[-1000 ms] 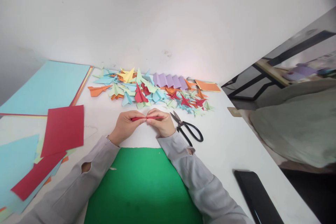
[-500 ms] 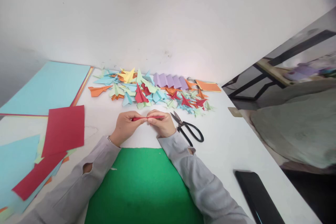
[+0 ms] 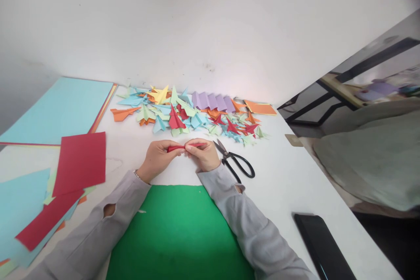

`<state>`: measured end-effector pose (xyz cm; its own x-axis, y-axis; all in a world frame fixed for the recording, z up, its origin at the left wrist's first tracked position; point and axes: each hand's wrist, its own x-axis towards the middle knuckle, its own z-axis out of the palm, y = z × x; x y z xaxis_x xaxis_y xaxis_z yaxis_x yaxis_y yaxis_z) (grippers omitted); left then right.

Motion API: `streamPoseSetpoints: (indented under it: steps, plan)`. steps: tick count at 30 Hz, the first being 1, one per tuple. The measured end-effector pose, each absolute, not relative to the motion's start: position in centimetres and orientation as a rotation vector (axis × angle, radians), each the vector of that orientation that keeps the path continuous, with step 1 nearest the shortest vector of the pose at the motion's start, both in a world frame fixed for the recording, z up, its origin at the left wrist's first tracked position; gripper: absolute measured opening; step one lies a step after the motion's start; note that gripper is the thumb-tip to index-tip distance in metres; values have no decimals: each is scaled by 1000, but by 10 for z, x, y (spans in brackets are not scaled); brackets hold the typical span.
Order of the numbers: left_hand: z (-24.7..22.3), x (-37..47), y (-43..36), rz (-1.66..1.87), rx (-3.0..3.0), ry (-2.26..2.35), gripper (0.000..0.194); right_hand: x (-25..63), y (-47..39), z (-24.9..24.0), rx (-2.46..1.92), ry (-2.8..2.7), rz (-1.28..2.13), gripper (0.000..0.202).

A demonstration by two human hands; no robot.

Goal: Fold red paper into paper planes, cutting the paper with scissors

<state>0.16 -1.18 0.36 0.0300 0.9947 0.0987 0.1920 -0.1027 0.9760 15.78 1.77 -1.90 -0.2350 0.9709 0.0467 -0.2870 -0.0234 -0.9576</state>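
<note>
Fingers of your right hand and your left hand are pinched on a narrow piece of folded red paper, the two thumbs close together at its middle. You hold it just beyond the far edge of the green sheet, over the white tabletop; whether it touches that surface, you cannot tell from this view. Your grey sleeves cross the green sheet's side edges. Past its far right corner, near your right hand, lie black-handled scissors, blades slightly parted. Farther beyond the sheet, paper planes in many colours form a pile, with purple pleated paper at its back and an orange pad at its right end. Left of the green sheet you have a red square, a red strip and, farther off, a large light-blue sheet. A black phone-like object lies to its right.
</note>
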Motion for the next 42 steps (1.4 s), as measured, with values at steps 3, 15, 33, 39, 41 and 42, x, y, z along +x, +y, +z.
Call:
streamPoseSetpoints:
  steps: [3, 15, 33, 39, 41, 42]
  plan:
    - [3, 1, -12, 1161, 1436, 1290, 12, 157, 17, -17, -874, -1168, 1490, 17]
    - [1, 2, -10, 1168, 1358, 1214, 15, 157, 17, -17, -883, -1177, 1496, 19]
    - [6, 1, -10, 1181, 1300, 1280, 17, 160, 19, -21, -878, -1095, 1506, 22]
    - [8, 1, -11, 1177, 1267, 1218, 20, 160, 19, -21, -891, -1106, 1512, 22]
    - [8, 0, -11, 1176, 1269, 1202, 21, 160, 19, -20, -884, -1104, 1513, 22]
    - [8, 0, -11, 1173, 1273, 1199, 23, 160, 19, -20, -879, -1100, 1514, 22]
